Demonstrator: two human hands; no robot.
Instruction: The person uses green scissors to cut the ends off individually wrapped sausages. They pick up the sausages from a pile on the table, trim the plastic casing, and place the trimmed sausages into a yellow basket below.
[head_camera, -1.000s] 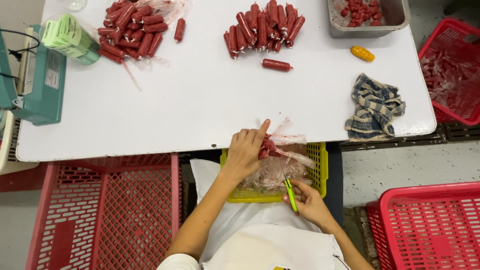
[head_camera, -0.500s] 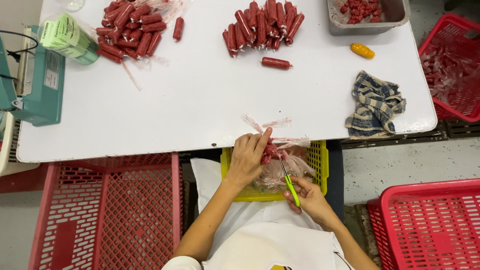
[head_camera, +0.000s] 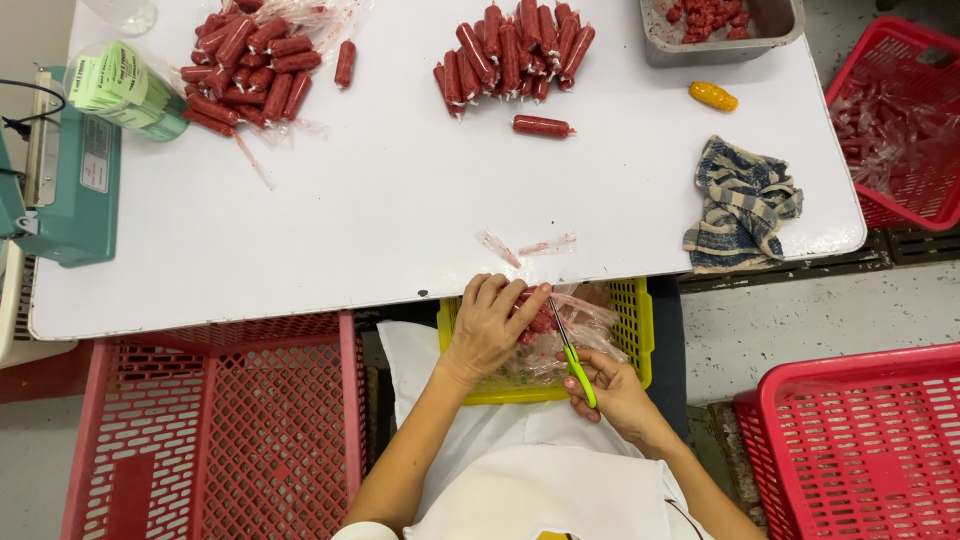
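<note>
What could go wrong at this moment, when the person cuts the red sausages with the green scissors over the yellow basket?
1. The blades of the green-handled scissors in the right hand point toward the fingers of the left hand, which grips the red wrapped sausages; a slip might nick them.
2. Cut clear plastic scraps lie near the white table's edge and might fall beside the yellow plastic basket.

Bright, even overhead light fills the frame. The white table (head_camera: 400, 200) is almost washed out, with only faint, soft shadows beneath the things lying on it. The space below the table's near edge is darker. Focus is sharp throughout; the edges bend slightly outward.
</note>
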